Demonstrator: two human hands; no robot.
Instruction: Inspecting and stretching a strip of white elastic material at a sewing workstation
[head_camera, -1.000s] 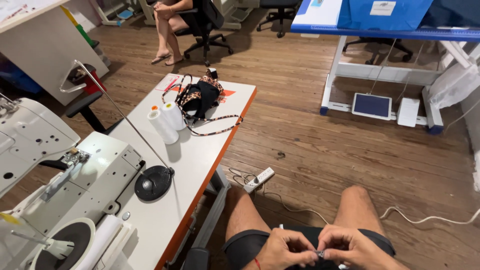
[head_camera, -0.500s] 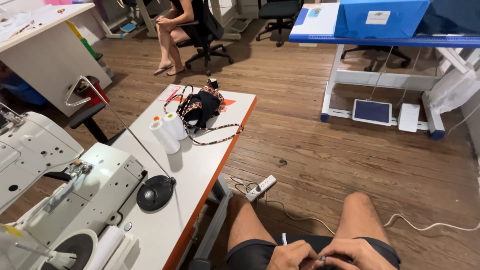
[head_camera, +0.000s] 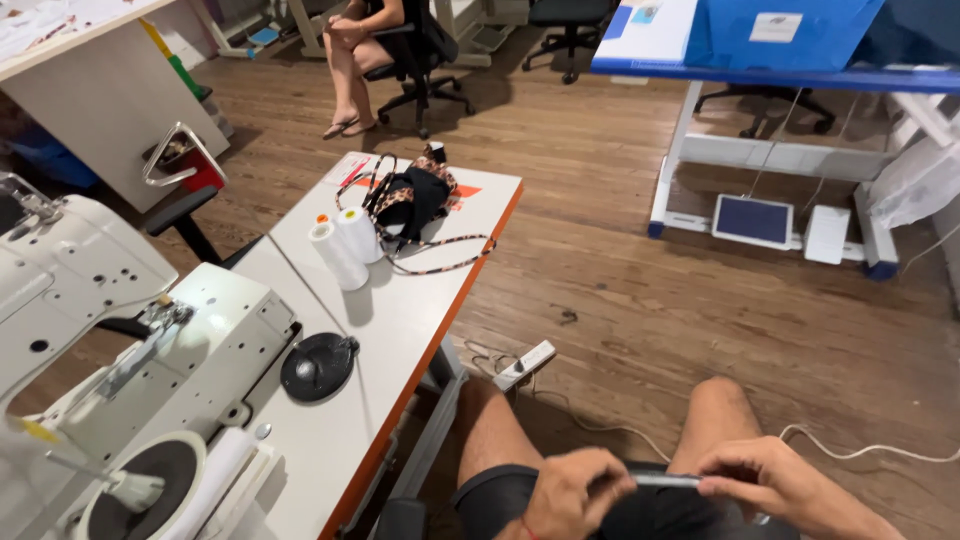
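Both hands worked near the bottom edge, over the lap: the left hand (head_camera: 575, 492) and right hand (head_camera: 775, 482) each had their grip closed on a thin grey strip (head_camera: 665, 481). An orange-red label (head_camera: 462, 190) lay on the desk's (head_camera: 400, 310) far end.

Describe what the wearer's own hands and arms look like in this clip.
Both arms are bare, with no sleeves or gloves in view. The left hand has a thin red band at the wrist. The right hand shows no ring, watch or band in the part visible. Dark shorts lie beneath them.
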